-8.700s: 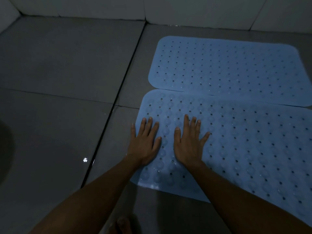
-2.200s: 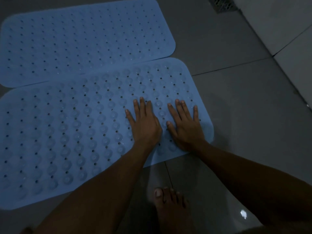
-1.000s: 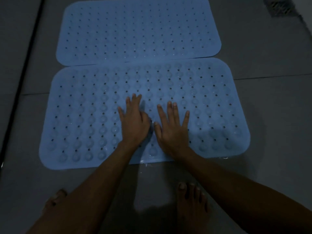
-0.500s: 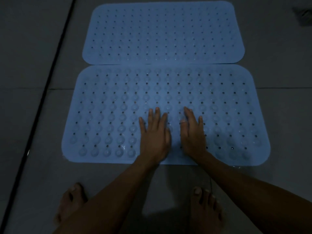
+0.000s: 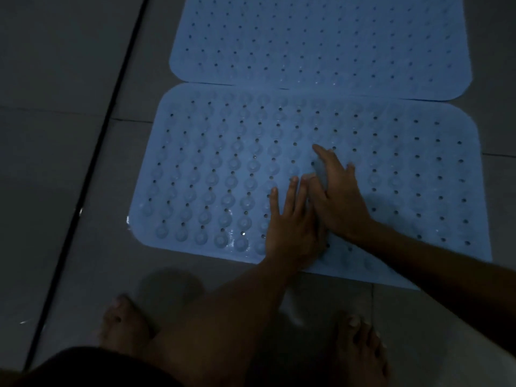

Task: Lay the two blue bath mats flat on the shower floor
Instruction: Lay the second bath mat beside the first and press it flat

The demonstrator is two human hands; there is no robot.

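I see the near bath mat (image 5: 223,169) lying flat on the shower floor (image 5: 69,163), bump side up, its far long edge meeting the near long edge of the far bath mat (image 5: 321,43) with the seam closed along most of its length. The near mat's left end stops short of the dark floor channel (image 5: 92,174), with a strip of bare tile between; bare tile also runs along its near edge, where two bare feet, the left foot (image 5: 122,328) and the right foot (image 5: 360,347), stand just clear of it.

My left hand (image 5: 293,227) lies palm down near the mat's front edge, fingers straight and slightly spread, holding nothing. My right hand (image 5: 337,196) presses flat just beside it, angled to the left, its thumb side overlapping the left fingertips; that grip is wide too.

The far mat's top edge is cut off by the frame, and the near mat's right front corner is hidden under my right forearm (image 5: 446,275). The light is dim, and I cannot tell whether every bump sits fully down.

Half a second ago the hands lay side by side with a gap between them; now the right has crossed toward the left and they touch. The view has swung right, pushing the mats toward the top.
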